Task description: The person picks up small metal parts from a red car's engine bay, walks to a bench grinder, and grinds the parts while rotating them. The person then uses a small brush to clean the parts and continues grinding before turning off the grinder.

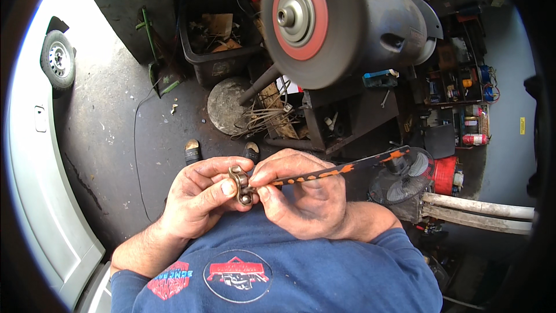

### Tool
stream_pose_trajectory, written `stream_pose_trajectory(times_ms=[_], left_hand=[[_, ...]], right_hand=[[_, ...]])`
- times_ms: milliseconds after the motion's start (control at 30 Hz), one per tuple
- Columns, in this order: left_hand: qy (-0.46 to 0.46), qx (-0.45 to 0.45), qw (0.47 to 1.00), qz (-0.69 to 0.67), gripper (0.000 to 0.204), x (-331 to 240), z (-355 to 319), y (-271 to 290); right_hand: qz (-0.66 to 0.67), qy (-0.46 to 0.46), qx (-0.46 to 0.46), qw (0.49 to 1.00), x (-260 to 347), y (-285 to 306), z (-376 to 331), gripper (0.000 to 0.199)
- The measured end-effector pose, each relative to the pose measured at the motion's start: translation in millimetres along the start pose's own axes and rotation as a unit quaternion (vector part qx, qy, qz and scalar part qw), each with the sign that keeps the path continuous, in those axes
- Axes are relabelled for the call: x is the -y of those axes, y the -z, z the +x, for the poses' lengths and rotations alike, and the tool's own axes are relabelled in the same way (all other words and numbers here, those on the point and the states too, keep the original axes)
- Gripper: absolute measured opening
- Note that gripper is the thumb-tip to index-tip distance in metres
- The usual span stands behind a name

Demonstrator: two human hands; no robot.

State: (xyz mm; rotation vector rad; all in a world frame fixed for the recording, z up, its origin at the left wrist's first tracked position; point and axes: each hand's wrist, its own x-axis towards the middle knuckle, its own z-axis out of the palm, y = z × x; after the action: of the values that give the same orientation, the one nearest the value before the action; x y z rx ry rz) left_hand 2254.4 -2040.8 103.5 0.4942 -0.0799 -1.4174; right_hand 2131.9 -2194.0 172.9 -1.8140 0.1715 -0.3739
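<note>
Low in front of my chest, my left hand (200, 194) pinches a small shiny metal part (241, 185) between thumb and fingers. The part has a curved, clamp-like shape with a rounded stud at its lower end. My right hand (304, 197) grips a long flat dark strip with worn orange patches (347, 168). That strip slants up to the right, and its near end meets the metal part or lies right beside it. My right fingertips hide the exact contact. The fingers of both hands are closed.
Ahead stands a pedestal grinder (388, 17) with a large round wheel (301, 17). A black bin (211, 61) with scraps sits left of it. To the right are a fan (405, 177) and shelves of tools (454, 84). A pale vehicle (40, 185) lines the left side.
</note>
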Motion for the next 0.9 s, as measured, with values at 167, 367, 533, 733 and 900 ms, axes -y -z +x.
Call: stream_pose_trajectory(times_ms=[167, 367, 533, 733, 900], left_hand=[[-0.014, 0.002, 1.0, -0.011, 0.043, 1.9, -2.5, 1.7], [-0.029, 0.014, 0.999, -0.008, 0.042, 3.8, -3.6, 5.6], [-0.031, 0.006, 1.0, 0.001, 0.041, 3.4, -6.5, 6.4], [-0.032, 0.004, 0.999, 0.012, 0.042, 4.0, -7.2, 6.8], [-0.032, 0.005, 0.999, 0.011, 0.042, 4.8, -6.9, 5.6]], right_hand=[[-0.002, -0.003, -0.022, 1.0, -1.4, -2.0, -0.5, 0.019], [0.025, -0.03, -0.029, 0.999, -1.3, -7.1, -4.6, 0.019], [0.013, -0.035, -0.042, 0.998, -1.7, -8.8, -6.3, 0.019], [0.015, -0.044, -0.03, 0.998, -0.9, -8.1, -8.5, 0.02], [0.017, -0.024, -0.042, 0.999, -1.3, -9.4, -9.0, 0.019]])
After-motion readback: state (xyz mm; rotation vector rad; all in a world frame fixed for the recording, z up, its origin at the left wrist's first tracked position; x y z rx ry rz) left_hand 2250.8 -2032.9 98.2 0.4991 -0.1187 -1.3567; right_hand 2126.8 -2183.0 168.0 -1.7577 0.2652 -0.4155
